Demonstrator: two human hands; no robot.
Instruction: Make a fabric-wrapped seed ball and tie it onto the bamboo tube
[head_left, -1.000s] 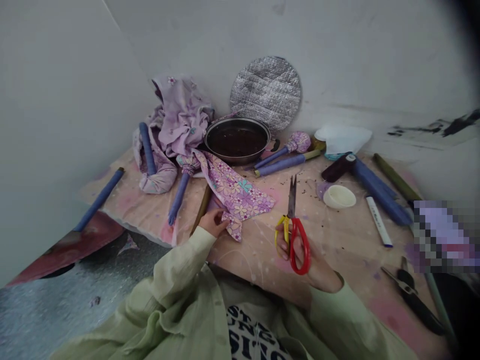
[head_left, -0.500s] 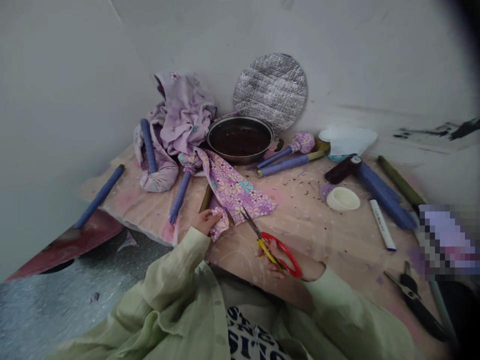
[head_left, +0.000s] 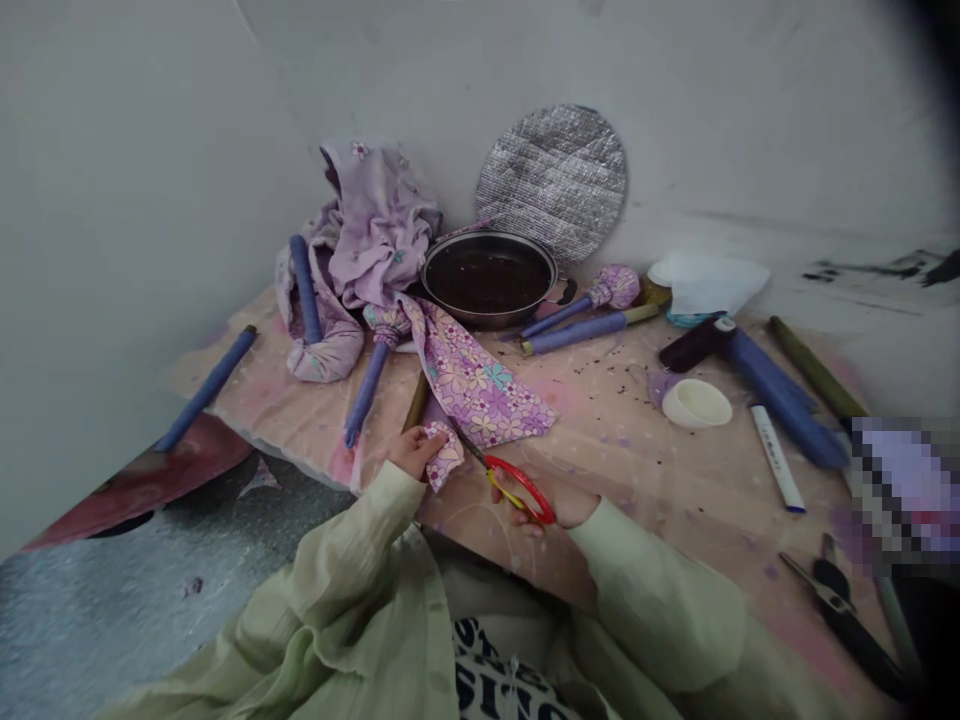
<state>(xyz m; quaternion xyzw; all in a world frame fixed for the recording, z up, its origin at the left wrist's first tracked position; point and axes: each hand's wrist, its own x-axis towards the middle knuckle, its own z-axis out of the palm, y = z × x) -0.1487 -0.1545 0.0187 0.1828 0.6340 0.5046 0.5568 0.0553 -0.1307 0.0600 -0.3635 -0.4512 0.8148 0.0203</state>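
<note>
My left hand (head_left: 410,452) pinches a small piece of purple flowered cloth (head_left: 445,457) near the front edge of the table. In my right hand (head_left: 525,500) are scissors (head_left: 517,485) with red and yellow handles, their blades pointing left to the cloth piece. Whether the blades touch the cloth I cannot tell. Just beyond, a longer strip of flowered cloth (head_left: 487,385) lies flat. To its left rests a blue-wrapped stick with a cloth-bound head (head_left: 367,385).
A dark pan (head_left: 491,280) stands at the back before a round silver mat (head_left: 555,185). Crumpled purple cloth (head_left: 379,225) is heaped at the left. On the right lie a white cup (head_left: 697,403), a thread spool (head_left: 694,345), a marker (head_left: 778,460) and black-handled pliers (head_left: 844,615).
My right hand has moved left with the scissors, bringing the blades close to the small cloth piece. My left hand still holds that piece. The view has shifted slightly.
</note>
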